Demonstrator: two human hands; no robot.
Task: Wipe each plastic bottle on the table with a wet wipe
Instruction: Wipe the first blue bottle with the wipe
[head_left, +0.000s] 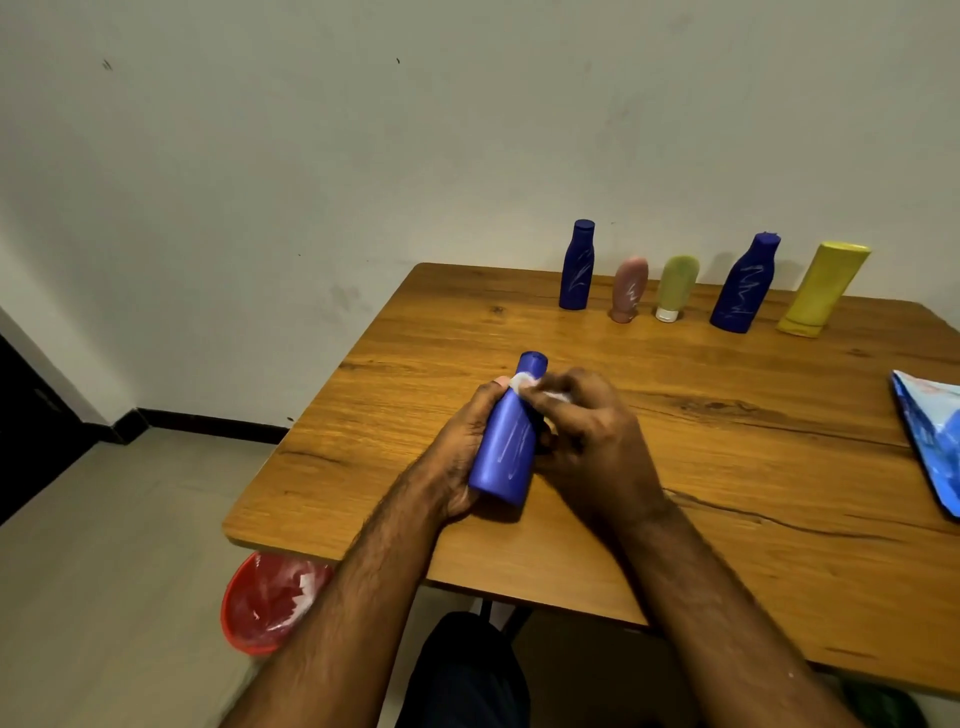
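The left hand (457, 457) has its grip closed around the lower body of a blue bottle (504, 447), holding it just above the near left part of the counter (727, 467). The bottle's long axis runs away from the person: base near, cap far and tipped slightly right. White streaks still mark its side.

Just to the right, the right hand (587, 431) pinches a white wet wipe (530, 387) against the bottle's neck, right below the cap. So the wipe sits at the far end of the bottle, and the streaked body lies nearer, toward the person. To my eye the coming stroke has to travel back along that axis, from neck to base, with the left hand turning the bottle to bring the marks around.

Further right, along the far edge, five more bottles (743, 283) stand in a row, well apart from both hands, several with white streaks.
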